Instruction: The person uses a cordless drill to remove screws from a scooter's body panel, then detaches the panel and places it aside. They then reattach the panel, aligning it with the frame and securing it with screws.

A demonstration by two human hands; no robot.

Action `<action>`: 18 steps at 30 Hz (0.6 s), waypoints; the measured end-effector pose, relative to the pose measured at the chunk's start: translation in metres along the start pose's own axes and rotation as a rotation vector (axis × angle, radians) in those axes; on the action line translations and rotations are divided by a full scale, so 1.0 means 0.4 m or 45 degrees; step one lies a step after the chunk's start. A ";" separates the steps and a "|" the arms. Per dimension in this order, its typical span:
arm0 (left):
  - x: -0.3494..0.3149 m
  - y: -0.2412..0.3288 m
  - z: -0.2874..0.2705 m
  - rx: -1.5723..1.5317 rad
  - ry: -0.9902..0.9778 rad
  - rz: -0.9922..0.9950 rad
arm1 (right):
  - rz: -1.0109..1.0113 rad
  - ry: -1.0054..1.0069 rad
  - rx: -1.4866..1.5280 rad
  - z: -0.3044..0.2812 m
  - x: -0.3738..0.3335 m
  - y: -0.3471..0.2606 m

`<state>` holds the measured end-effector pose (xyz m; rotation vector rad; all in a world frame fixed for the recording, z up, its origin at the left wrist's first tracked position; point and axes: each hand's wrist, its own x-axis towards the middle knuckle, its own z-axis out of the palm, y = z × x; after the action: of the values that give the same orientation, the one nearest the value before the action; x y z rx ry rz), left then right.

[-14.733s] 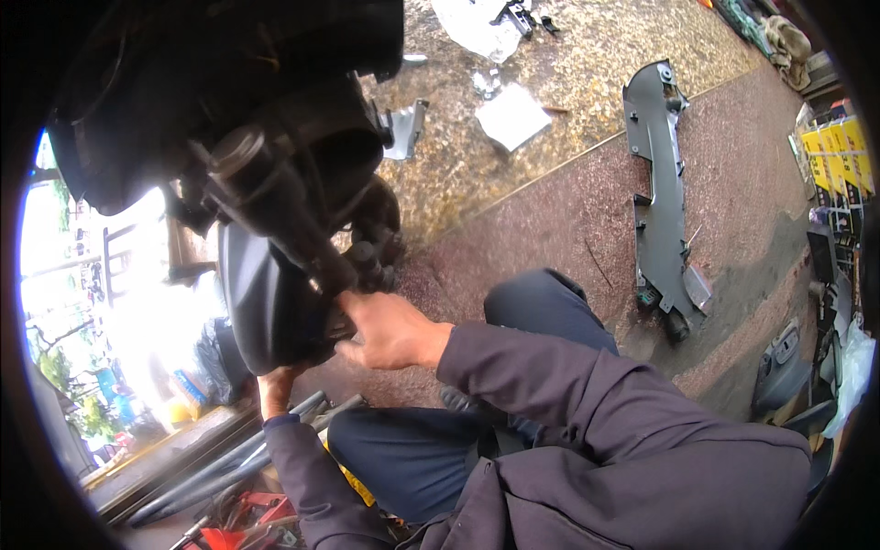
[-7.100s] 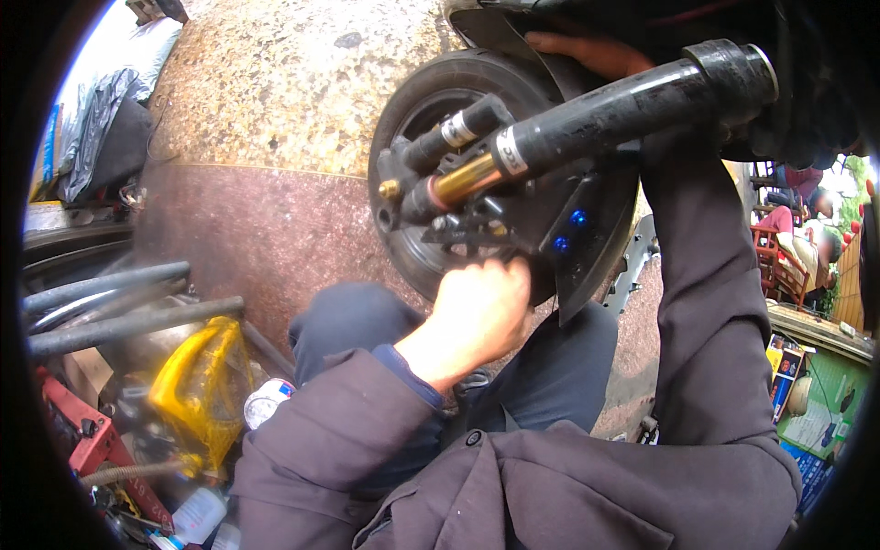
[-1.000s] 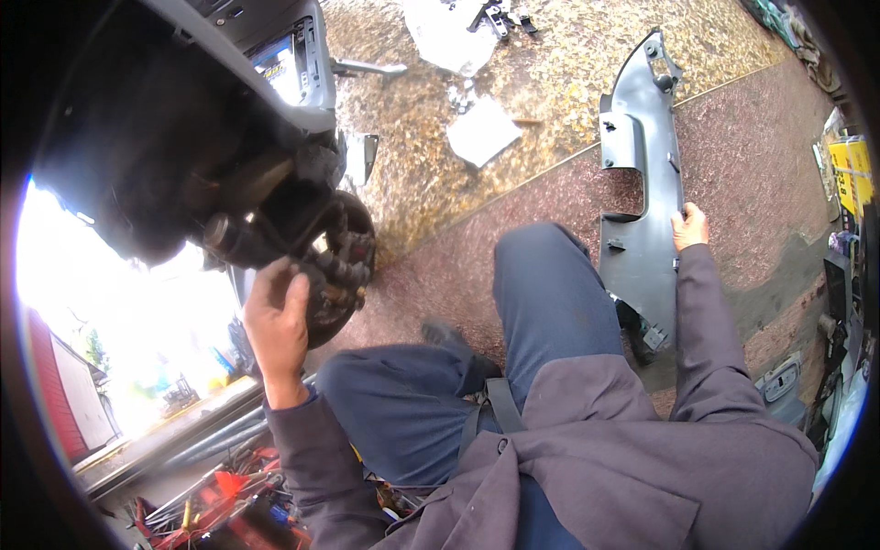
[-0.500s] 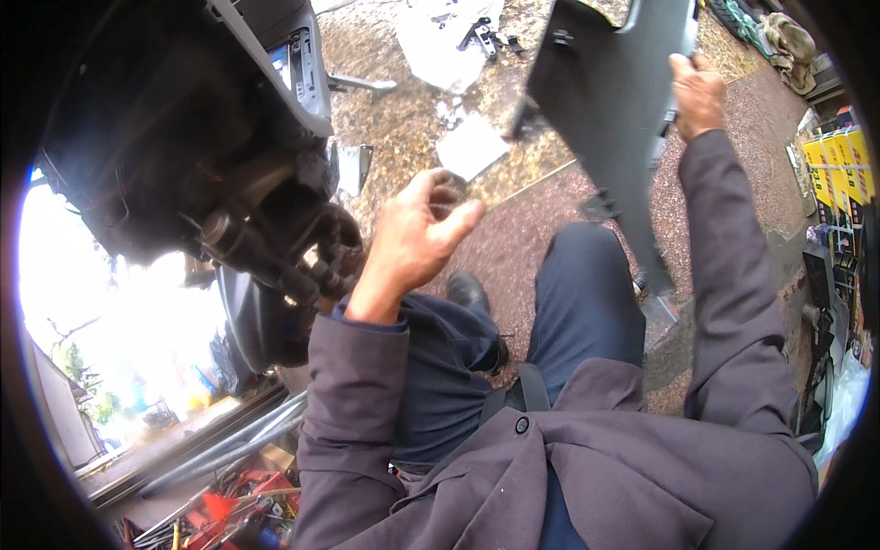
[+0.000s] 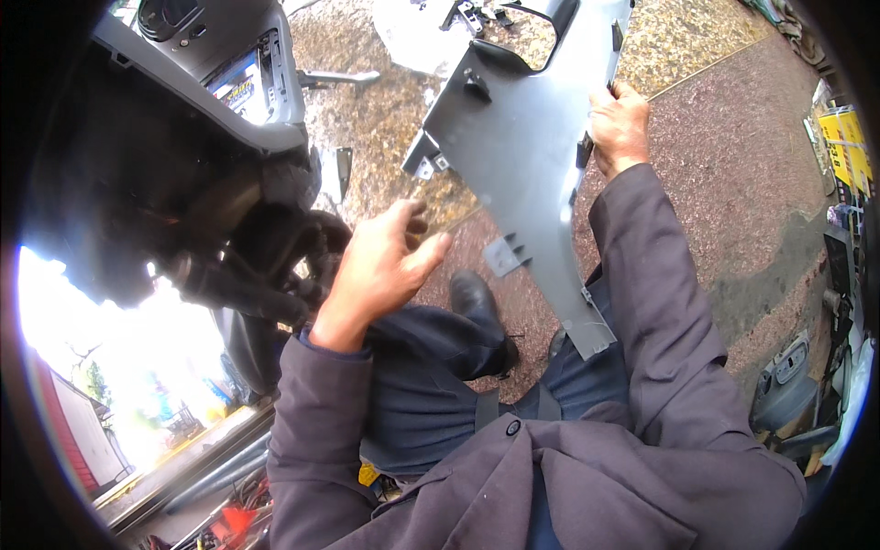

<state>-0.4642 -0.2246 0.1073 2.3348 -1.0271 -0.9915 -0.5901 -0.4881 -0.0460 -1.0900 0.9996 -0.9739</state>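
A large grey plastic panel (image 5: 527,137), wide at the top and narrowing to a tail, hangs in front of me with its inner side showing. Mounting tabs and clips stick out along its edges. My right hand (image 5: 621,130) grips its right edge. The tail reaches down over my right knee. My left hand (image 5: 380,266) is in the air left of the panel, apart from it and empty, with fingers half curled and thumb held away. Just beyond that hand stands a scooter-like vehicle (image 5: 165,174) with dark parts and grey trim.
A kickstand-like metal bar (image 5: 339,78) juts out from the vehicle's far side. Small black parts (image 5: 469,16) lie on a white sheet (image 5: 412,41) on the stone floor. Yellow boxes (image 5: 845,147) stand at the right, with a grey plastic part (image 5: 786,378) below them. Red tools (image 5: 240,522) lie at lower left.
The panel has come left and nearer to me in my right hand, its inner side now facing me more fully. My left hand has shifted slightly left and down, still empty.
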 end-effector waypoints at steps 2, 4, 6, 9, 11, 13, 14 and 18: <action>0.001 -0.003 -0.002 -0.016 0.015 0.013 | -0.037 -0.009 -0.038 0.006 -0.004 -0.003; 0.003 -0.010 0.001 -0.091 0.014 0.009 | -0.081 -0.004 -0.099 0.010 -0.008 -0.005; 0.008 -0.019 0.009 -0.067 0.117 0.049 | -0.101 -0.006 -0.108 0.013 -0.010 -0.002; 0.024 -0.035 0.001 0.027 0.268 0.065 | -0.164 -0.040 -0.145 0.013 -0.007 0.002; 0.037 -0.043 -0.009 -0.006 0.352 0.039 | -0.211 -0.039 -0.199 0.012 -0.005 0.004; 0.052 -0.047 -0.013 -0.170 0.368 -0.035 | -0.177 -0.019 -0.233 0.011 -0.005 0.002; 0.057 -0.047 -0.014 -0.286 0.321 -0.062 | -0.149 -0.015 -0.197 0.011 -0.008 -0.001; 0.088 -0.029 -0.018 -0.609 0.122 -0.147 | -0.156 -0.034 -0.282 0.005 -0.018 -0.022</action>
<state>-0.4364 -0.2432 0.0894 2.0331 -0.5457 -1.0234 -0.5911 -0.4823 -0.0359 -1.3580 1.0462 -0.9597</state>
